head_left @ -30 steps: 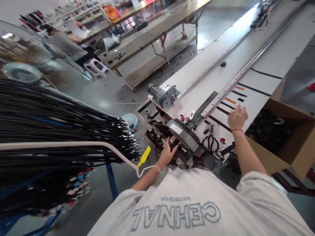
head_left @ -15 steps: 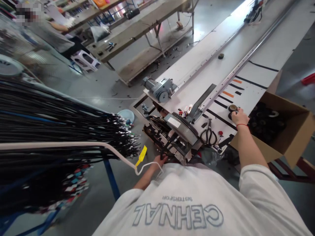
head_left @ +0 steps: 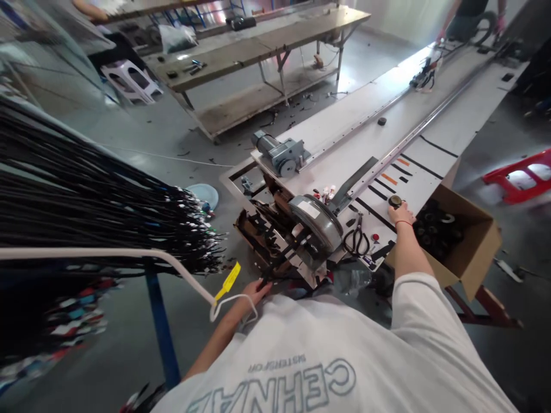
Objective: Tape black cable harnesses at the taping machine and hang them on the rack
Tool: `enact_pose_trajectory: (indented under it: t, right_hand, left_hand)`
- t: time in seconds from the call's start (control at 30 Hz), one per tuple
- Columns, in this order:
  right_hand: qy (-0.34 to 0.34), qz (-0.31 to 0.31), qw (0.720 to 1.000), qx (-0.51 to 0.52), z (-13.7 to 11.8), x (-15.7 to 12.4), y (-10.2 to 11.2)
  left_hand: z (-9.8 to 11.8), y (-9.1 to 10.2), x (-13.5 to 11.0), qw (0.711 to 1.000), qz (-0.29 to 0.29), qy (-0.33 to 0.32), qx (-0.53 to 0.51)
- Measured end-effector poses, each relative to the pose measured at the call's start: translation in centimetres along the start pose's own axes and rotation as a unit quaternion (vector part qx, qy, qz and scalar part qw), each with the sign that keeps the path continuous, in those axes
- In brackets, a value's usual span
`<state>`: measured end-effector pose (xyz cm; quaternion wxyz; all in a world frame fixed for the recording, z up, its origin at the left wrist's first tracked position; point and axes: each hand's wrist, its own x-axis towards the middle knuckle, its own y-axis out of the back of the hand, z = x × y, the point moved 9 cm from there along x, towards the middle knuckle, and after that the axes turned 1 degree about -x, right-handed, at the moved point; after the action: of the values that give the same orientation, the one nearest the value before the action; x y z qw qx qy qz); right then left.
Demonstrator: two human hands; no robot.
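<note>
Black round roll with a tan-gold centre [head_left: 395, 201] sits at the right-hand side of the long white surface [head_left: 344, 120], held in the right grip [head_left: 401, 214], whose fingers are closed around its near side. Its disc face is turned up toward the camera, so its short axis stands roughly upright; any exact tilt is too small to tell. Just beside that grip, an open brown cardboard box [head_left: 477, 244] of dark rolls [head_left: 433, 226] crowds the edge. Flat black strips and short orange strips [head_left: 390, 179] lie crosswise beyond the roll, while black-handled scissors [head_left: 356, 240] and a small red disc [head_left: 376, 237] lie nearer the person. Between the two hands stands a grey metal wheel with a white label [head_left: 316, 221], blocking the straight way across. From it a long black flexible strip [head_left: 282, 257] slants down and left, its long axis pointing toward the person, its lower end pinched by the left grip [head_left: 257, 291]. Farther left, a bent white tube with a yellow tag [head_left: 163, 253] passes in front of a thick bundle of black cords [head_left: 107, 206].
</note>
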<state>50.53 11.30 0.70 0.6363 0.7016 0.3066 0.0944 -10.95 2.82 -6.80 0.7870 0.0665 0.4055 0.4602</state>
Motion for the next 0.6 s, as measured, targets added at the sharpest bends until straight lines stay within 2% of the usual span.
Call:
enact_pose_trajectory:
  t: [0.1,0.17,0.23,0.3,0.37,0.43,0.53,0.6]
  right_hand:
    - [-0.021,-0.014,1.0,0.011,-0.3,0.2,0.3]
    - [-0.026,0.011,0.998,0.049,-0.4,-1.2,0.4]
    - [-0.028,0.084,0.991,0.098,0.0,-4.3,0.3]
    - [-0.066,0.146,0.978,0.135,1.3,-8.7,-0.8]
    - [-0.131,0.142,0.968,0.16,3.1,-12.7,-3.3]
    - [-0.16,0.114,0.964,0.179,4.1,-15.4,-5.4]
    - [-0.151,0.104,0.958,0.218,4.9,-16.4,-6.2]
    - [-0.167,0.093,0.952,0.241,5.6,-15.9,-6.4]
  left_hand:
    - [-0.3,0.2,0.2,0.999,-0.022,-0.022,-0.005]
    - [-1.3,0.4,0.9,1.0,-0.022,-0.017,-0.003]
    - [-1.9,0.6,1.9,1.0,-0.019,-0.016,0.016]
    - [-1.2,0.7,3.1,0.998,-0.027,-0.031,0.041]
    - [1.6,0.4,4.2,0.994,-0.062,-0.078,0.036]
    - [6.3,-0.1,5.0,0.984,-0.103,-0.144,-0.005]
    - [13.1,-0.2,6.1,0.972,-0.096,-0.21,-0.038]
    - [15.5,-0.4,7.2,0.977,-0.079,-0.195,-0.023]
